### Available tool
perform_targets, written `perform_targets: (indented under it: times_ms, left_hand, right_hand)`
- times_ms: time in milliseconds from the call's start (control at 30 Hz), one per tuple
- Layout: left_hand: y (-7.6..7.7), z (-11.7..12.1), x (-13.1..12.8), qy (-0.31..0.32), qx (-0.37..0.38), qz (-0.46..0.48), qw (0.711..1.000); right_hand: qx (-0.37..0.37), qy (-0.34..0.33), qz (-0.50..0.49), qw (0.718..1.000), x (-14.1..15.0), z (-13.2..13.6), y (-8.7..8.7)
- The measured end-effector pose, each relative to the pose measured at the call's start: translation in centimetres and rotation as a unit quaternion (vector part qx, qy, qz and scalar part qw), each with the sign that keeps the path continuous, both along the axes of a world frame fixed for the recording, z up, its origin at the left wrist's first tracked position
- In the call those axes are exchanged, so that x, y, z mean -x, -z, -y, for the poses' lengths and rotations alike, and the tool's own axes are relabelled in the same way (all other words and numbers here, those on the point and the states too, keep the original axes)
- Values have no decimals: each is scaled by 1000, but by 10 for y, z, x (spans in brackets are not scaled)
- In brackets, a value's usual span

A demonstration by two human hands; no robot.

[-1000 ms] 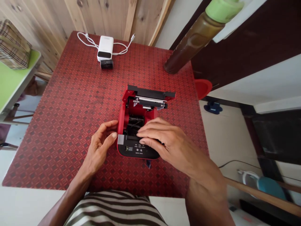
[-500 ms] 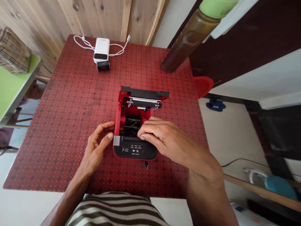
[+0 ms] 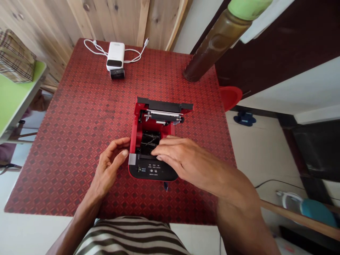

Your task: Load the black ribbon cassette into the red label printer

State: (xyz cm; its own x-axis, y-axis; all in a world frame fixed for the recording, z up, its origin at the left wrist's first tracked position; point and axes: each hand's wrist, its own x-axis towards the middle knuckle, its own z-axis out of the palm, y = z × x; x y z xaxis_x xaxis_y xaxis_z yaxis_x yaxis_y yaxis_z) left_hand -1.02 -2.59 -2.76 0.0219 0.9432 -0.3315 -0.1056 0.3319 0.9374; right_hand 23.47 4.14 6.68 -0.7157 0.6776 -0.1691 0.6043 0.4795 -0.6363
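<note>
1. At nine o'clock, our left hand, thumb and fingers apart, should steady the boxy red-and-black plastic device.
2. At four o'clock, our right hand, over the glossy black cylindrical roll inside — its grip we cannot tell — should work lightly.

Device before you: red shell, black panel, white print
Roll inside: black, pale streaks
Your tabletop: red, dark diamond pattern
Power bank, 11 o'clock: white, black band
Bottle, 1 o'clock: brown, green cap
Your shirt, 6 o'clock: dark-and-cream stripes
</note>
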Motion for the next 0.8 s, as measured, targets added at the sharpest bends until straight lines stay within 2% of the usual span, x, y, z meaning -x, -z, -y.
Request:
perform_targets:
  times_ms: [233, 367, 433, 467, 567, 667, 800]
  left_hand:
    - [-3, 1, 6, -20, -35, -36, 999]
    - [-18, -2, 7, -30, -106, -121, 987]
    - [-30, -4, 5, -25, -187, -203, 961]
    - [-37, -6, 3, -12, -238, -251, 938]
    - [-53, -9, 0, 64, -329, -383, 861]
    - [-59, -11, -1, 126, -372, -453, 801]
    - [-57, -14, -2, 173, -379, -483, 770]
  right_hand:
    - [24, 25, -45, 998, -9, -7, 9]
    - [22, 45, -55, 997, -8, -4, 10]
    - [17, 37, -46, 998, -6, -4, 8]
    - [12, 34, -40, 999, -5, -4, 6]
    - [-34, 58, -34, 997, -5, -1, 3]
    - [-106, 101, -35, 989, -12, 5, 2]
    - [-176, 76, 6, 981, -19, 16, 3]
